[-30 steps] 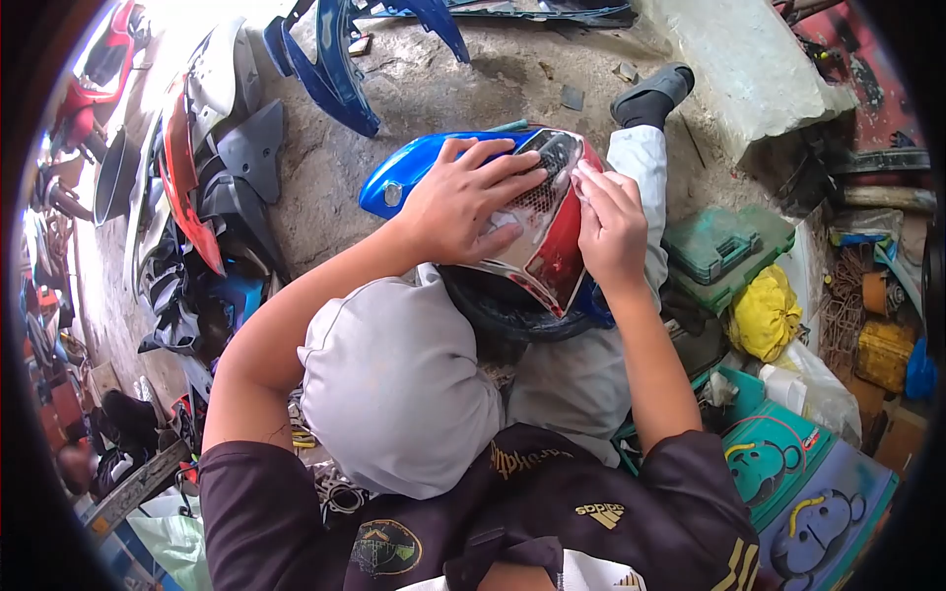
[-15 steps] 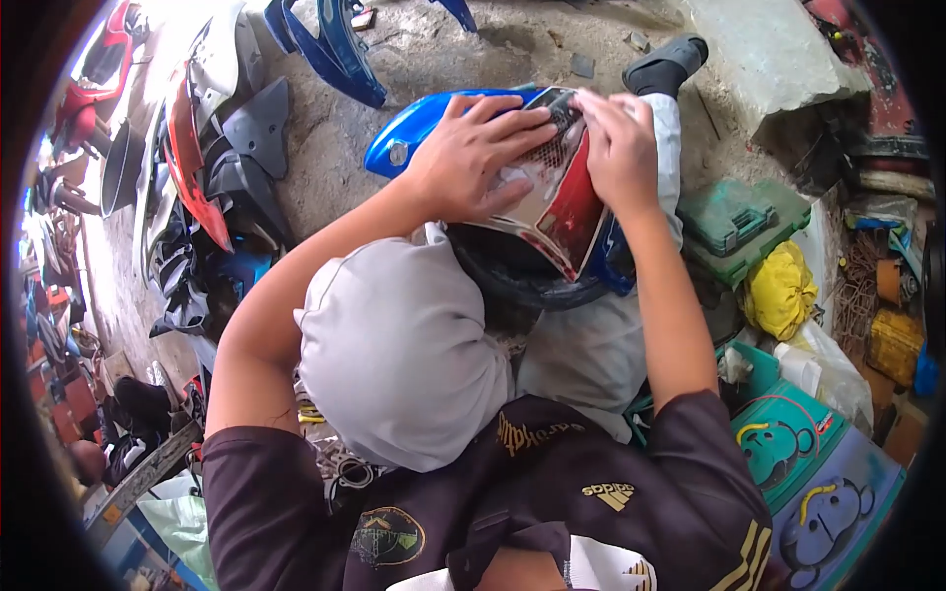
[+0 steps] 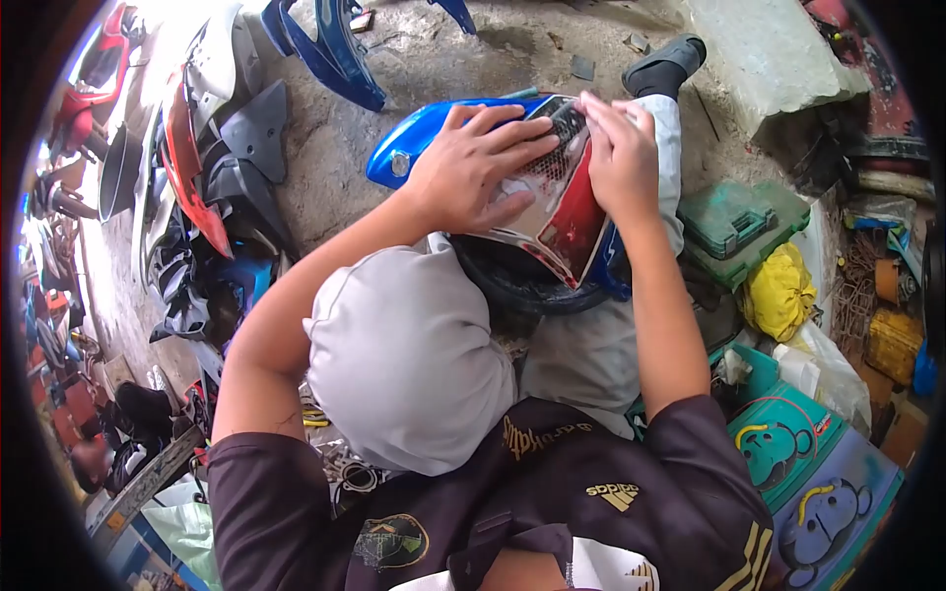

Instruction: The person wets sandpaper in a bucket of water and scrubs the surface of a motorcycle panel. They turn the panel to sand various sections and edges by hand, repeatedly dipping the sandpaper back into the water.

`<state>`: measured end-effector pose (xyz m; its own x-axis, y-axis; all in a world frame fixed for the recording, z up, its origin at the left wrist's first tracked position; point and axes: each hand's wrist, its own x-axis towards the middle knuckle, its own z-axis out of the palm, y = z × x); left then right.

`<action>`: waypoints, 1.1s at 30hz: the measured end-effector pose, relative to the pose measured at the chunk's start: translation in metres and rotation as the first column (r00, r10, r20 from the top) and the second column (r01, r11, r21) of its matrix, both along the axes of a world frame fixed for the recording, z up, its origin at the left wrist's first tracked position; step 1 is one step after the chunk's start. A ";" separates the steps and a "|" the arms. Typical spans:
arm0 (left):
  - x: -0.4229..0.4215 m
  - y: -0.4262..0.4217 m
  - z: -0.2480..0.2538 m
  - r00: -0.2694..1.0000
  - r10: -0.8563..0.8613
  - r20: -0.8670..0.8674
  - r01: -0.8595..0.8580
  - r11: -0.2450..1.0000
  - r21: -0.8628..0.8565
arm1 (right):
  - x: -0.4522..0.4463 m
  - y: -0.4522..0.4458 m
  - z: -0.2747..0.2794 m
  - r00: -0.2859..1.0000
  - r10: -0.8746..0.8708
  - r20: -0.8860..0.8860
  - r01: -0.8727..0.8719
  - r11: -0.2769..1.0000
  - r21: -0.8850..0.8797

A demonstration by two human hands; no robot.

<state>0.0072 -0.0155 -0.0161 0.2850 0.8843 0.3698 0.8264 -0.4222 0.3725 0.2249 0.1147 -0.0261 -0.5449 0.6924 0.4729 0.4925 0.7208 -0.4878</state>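
A motorcycle body panel, red and whitish with a section of dark mesh, lies between my knees. Its blue part extends to the left. My left hand rests across it, fingers stretched out and spread, the tips reaching the mesh. At the panel's upper right edge is my right hand, its fingers bent and pressed together. Whatever they grip is hidden. Beneath the panel, part of a black tyre-like ring shows.
Loose fairing pieces stack up at the left, and a dark blue one lies beyond the panel. To the right are a green case, a yellow bag and a teal box. A concrete slab stands at the upper right.
The blue part of the panel has shifted slightly downward. My left hand has moved a little over the surface, and my right hand's fingers have shifted slightly at the upper edge.
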 end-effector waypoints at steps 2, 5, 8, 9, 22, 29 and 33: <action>0.001 0.000 0.001 1.000 0.000 -0.008 0.000 1.000 -0.003 | 0.014 -0.018 0.001 1.000 -0.011 0.005 0.011 1.000 -0.016; 0.004 0.002 -0.002 1.000 0.015 -0.009 -0.015 1.000 -0.004 | 0.008 -0.004 -0.007 1.000 0.017 -0.020 -0.015 0.998 0.066; 0.001 0.003 0.004 1.000 0.017 -0.015 -0.017 1.000 -0.025 | -0.006 0.013 -0.004 0.998 0.047 -0.030 -0.047 0.999 -0.001; 0.000 0.003 0.004 1.000 0.013 -0.015 -0.013 1.000 -0.027 | -0.005 0.012 -0.002 0.999 0.040 -0.034 -0.040 0.999 -0.020; 0.000 0.005 0.001 1.000 -0.001 0.014 0.001 1.000 0.004 | 0.014 -0.037 -0.006 0.997 -0.061 -0.048 0.057 0.996 -0.063; 0.002 0.001 0.003 1.000 0.018 -0.007 -0.018 1.000 -0.003 | -0.007 0.005 -0.016 0.997 -0.076 -0.022 0.076 0.997 0.005; 0.000 0.003 0.001 1.000 0.009 0.022 -0.009 1.000 -0.005 | 0.008 -0.049 -0.011 0.991 -0.109 -0.083 0.109 0.994 -0.005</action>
